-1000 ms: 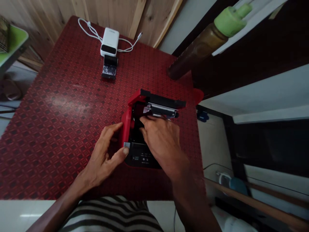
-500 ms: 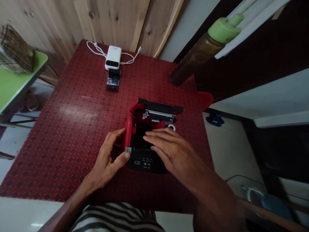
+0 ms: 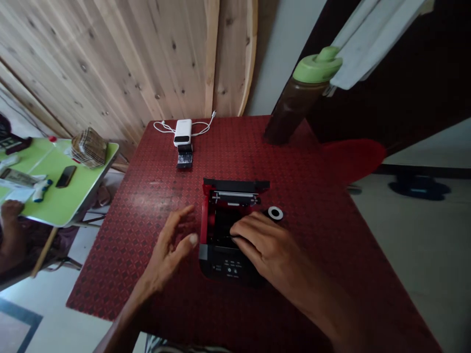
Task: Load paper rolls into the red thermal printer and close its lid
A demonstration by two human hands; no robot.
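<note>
Reaching over the bay (image 3: pixel 225 220) of the device (image 3: pixel 222 245) with the right hand (image 3: pixel 270 245) looks to be the step in hand. The device stands on the table (image 3: pixel 136 240) between the two hands, its lid (image 3: pixel 235 186) raised on the side away from them and its panel (image 3: pixel 231 269) facing back toward the wrists. The right hand's fingers lie close together and bend over the bay; whether they pinch anything I cannot tell, as the tips meet dark shadow. The left hand (image 3: pixel 167 252) is spread, thumb and fingers parted, just beside the device's red wall (image 3: pixel 205 220), apparently not touching it and holding nothing. What looks like a roll (image 3: pixel 275 213), with a white ring at its end, sits just beyond the right hand's knuckles. In my judgement, the next move calls for precise fingertips inside the bay, clear of the lid, and for the left hand to steady the device, which seems unbraced.
</note>
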